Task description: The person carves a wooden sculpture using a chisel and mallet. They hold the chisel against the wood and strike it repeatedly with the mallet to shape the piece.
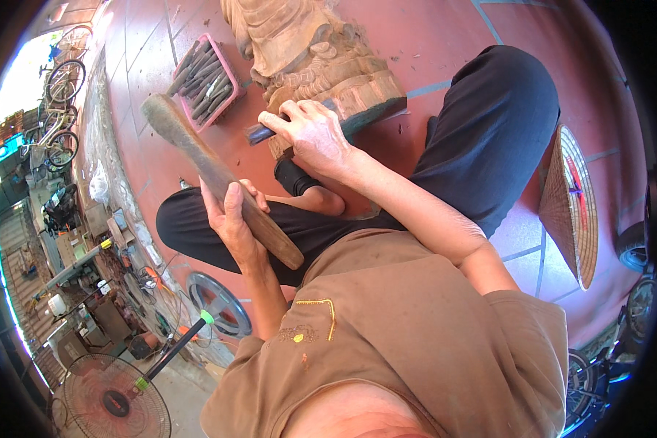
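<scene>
At the far left the floor [445,29] of red tiles with pale joints gives way to a cluttered yard – bicycles [62,109] up top, a fan [113,400] lying at the lower corner. Further in, a pink tray [230,73] of dark chisels sits near the floor's upper edge, just left of the carving [321,55]. The left hand [230,219] is wrapped tight round the mallet [212,175], which slants up-left from the lap, its thick head in the air over the tiles. The carving, pale wood with cut folds and curls, stands at the top middle. The right hand [310,135] is closed round a dark chisel [259,133], held level against the carving's base – fingers curled over it. The person sits cross-legged in dark trousers. A conical hat [569,204] lies on the tiles by the right edge.
</scene>
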A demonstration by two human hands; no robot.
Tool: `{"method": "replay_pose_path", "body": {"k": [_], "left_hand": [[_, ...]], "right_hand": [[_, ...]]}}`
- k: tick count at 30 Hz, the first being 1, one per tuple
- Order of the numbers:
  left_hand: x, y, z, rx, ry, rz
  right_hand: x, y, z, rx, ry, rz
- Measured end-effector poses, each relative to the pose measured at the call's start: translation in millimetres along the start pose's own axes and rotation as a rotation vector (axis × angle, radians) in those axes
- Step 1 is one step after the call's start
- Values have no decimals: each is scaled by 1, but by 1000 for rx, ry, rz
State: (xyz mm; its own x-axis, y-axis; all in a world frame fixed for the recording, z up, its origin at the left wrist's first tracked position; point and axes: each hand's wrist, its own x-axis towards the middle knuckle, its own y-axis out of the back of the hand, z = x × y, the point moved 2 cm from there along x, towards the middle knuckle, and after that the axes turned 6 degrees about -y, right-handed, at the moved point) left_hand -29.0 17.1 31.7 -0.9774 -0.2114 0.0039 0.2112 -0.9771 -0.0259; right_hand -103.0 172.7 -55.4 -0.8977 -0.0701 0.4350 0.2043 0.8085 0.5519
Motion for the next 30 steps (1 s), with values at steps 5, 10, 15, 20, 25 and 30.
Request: {"method": "replay_pose_path", "body": {"k": [5, 10, 15, 20, 25, 30], "left_hand": [[-7, -8, -5, 22, 24, -33], [-9, -12, -9, 7, 45, -33], [-9, -14, -7, 22, 4, -1], [-10, -13, -10, 21, 29, -19], [-15, -16, -14, -19, 67, -40], [-14, -17, -12, 0, 76, -33]], "right_hand": [[-2, -5, 0, 20, -41, -53], [-3, -7, 0, -2, -60, -40], [-2, -6, 1, -10, -83, -58], [-2, -4, 0, -16, -75, -42], [-6, -8, -2, -48, -32, -61], [-6, -6, -2, -74, -39, -53]]}}
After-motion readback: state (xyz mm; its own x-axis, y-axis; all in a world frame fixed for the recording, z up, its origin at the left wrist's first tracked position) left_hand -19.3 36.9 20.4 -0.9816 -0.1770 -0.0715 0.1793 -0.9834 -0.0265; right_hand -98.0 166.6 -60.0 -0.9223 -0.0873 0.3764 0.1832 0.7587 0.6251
